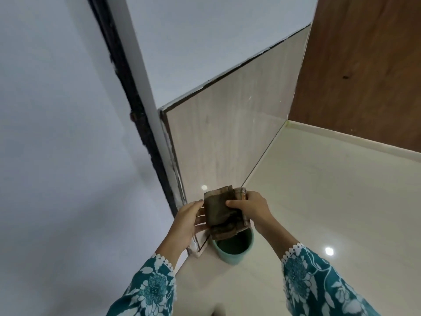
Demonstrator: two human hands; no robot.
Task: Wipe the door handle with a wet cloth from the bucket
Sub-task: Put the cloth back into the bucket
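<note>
A folded brown wet cloth point(219, 209) is held between both hands above a light green bucket point(234, 249) standing on the floor. My right hand point(249, 207) grips the cloth's right side, thumb pressed on its front. Under the cloth's left edge lies my left hand point(189, 218), fingers flat against it. A lower flap of the cloth hangs over the bucket's rim. No door handle is in view.
A white door or wall panel point(57, 133) fills the left, edged by a dark frame strip point(141, 124). Beige wall tiles point(227, 133) meet a brown wooden surface point(364, 76) at the right. The glossy cream floor point(330, 201) spreads to the right of the bucket.
</note>
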